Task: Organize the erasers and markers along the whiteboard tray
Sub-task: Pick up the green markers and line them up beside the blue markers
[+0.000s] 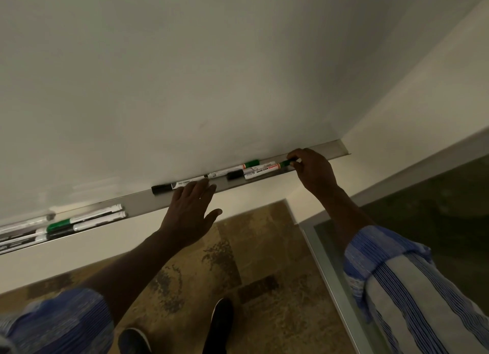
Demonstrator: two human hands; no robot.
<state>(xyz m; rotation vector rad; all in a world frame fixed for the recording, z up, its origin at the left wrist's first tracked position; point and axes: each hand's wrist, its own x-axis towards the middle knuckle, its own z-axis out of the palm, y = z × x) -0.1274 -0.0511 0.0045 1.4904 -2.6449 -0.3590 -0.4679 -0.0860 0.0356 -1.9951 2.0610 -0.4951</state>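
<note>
A long metal whiteboard tray [148, 205] runs under the whiteboard from lower left to upper right. My right hand [315, 171] pinches the green cap end of a white marker [264, 169] lying near the tray's right end. Beside it lie a black-capped marker [235, 174] and a green-capped marker [232, 169] against the board. My left hand [190, 213] rests with fingers spread on the tray's front edge, fingertips touching a black-capped marker [174, 186]. No eraser is visible.
A cluster of several markers [79, 221] with green and black caps lies at the tray's left part. A glass panel with a metal frame [336, 282] stands to the right. My shoes [219, 324] are on the patterned floor below.
</note>
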